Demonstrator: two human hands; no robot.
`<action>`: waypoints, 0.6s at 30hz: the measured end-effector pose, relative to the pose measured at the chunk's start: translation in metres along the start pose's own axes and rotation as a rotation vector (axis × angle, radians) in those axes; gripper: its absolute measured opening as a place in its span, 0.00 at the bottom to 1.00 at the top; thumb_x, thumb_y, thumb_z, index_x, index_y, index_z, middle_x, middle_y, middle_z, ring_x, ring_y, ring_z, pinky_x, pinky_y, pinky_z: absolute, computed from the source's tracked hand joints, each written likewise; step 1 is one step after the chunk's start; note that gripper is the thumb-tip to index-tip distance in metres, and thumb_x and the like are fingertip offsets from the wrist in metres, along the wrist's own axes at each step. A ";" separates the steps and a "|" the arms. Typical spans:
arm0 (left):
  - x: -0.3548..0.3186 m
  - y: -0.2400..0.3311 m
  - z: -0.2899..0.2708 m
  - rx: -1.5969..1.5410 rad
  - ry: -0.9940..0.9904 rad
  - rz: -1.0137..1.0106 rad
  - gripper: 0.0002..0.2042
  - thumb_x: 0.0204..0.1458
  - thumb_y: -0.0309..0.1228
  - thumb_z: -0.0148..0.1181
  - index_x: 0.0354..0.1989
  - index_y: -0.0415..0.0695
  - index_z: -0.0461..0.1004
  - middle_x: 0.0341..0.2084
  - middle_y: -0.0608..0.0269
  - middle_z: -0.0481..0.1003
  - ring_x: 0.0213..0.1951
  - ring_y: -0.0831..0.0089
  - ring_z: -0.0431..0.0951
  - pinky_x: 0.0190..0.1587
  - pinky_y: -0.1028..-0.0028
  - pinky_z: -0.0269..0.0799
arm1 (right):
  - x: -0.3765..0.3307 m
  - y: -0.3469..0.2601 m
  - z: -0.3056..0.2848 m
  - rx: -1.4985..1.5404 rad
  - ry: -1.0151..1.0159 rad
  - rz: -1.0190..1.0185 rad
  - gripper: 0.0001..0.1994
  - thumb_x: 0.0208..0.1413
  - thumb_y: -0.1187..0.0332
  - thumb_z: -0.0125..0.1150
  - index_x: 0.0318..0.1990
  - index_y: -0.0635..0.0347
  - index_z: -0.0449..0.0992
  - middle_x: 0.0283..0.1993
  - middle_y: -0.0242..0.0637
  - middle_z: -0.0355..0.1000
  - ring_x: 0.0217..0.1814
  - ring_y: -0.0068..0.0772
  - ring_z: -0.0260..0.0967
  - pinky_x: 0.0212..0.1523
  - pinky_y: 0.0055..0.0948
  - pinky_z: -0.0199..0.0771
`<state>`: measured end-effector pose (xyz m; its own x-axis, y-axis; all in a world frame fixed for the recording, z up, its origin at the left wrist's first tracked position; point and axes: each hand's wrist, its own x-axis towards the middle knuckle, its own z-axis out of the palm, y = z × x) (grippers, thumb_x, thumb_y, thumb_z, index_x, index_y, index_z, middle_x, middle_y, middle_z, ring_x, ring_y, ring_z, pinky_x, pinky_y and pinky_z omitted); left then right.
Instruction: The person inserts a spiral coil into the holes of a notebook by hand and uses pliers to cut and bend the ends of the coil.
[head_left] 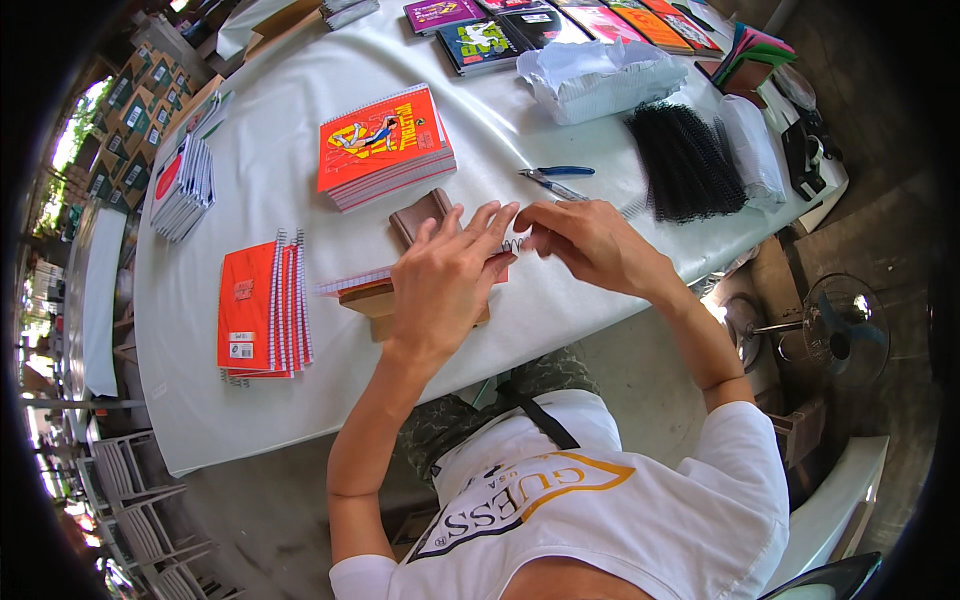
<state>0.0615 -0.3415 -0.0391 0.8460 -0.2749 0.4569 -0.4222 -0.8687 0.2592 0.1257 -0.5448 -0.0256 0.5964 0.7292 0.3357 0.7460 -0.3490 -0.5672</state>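
A notebook point(352, 281) with a red cover edge lies on a brown wooden block point(372, 304), mostly covered by my left hand point(442, 275). That hand's fingers stretch over the far side of the notebook, its thumb on the near side, steadying it. My right hand point(592, 243) is closed in a pinch at the end of a dark wire coil point(514, 245), just right of the left fingertips. Behind the left hand sits a brown grooved block point(421, 216). Blue-handled cutting pliers point(557, 179) rest beyond the right hand.
Orange spiral notebooks form a stack point(385, 145) at the back and a fanned pile point(262, 310) on the left. Black wire coils point(690, 165) lie at the right beside white wrapping point(600, 78). More notebooks point(183, 188) stand far left. A fan point(840, 325) stands off the table's right side.
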 end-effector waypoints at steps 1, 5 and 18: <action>0.000 0.001 0.000 -0.023 -0.008 0.006 0.26 0.49 0.38 0.66 0.60 0.54 0.72 0.53 0.68 0.76 0.54 0.56 0.76 0.53 0.60 0.72 | 0.001 -0.005 0.000 -0.045 0.018 0.014 0.09 0.54 0.72 0.63 0.41 0.62 0.71 0.37 0.39 0.73 0.36 0.48 0.72 0.36 0.41 0.70; -0.002 0.005 -0.001 -0.023 -0.070 -0.019 0.26 0.50 0.39 0.65 0.59 0.50 0.72 0.50 0.69 0.78 0.51 0.57 0.78 0.47 0.64 0.77 | 0.006 -0.005 0.001 -0.075 -0.076 -0.142 0.06 0.57 0.72 0.60 0.37 0.64 0.72 0.32 0.40 0.74 0.36 0.49 0.73 0.37 0.39 0.72; -0.005 0.010 -0.003 0.209 -0.216 0.090 0.36 0.52 0.54 0.56 0.68 0.51 0.60 0.59 0.59 0.71 0.53 0.47 0.75 0.49 0.58 0.75 | 0.117 0.093 0.099 -0.241 -0.399 -0.481 0.20 0.46 0.70 0.65 0.49 0.58 0.71 0.58 0.50 0.66 0.67 0.48 0.59 0.65 0.42 0.60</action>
<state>0.0523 -0.3481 -0.0360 0.8676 -0.4160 0.2724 -0.4410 -0.8968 0.0351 0.2354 -0.4336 -0.1137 0.0598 0.9821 0.1787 0.9742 -0.0184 -0.2248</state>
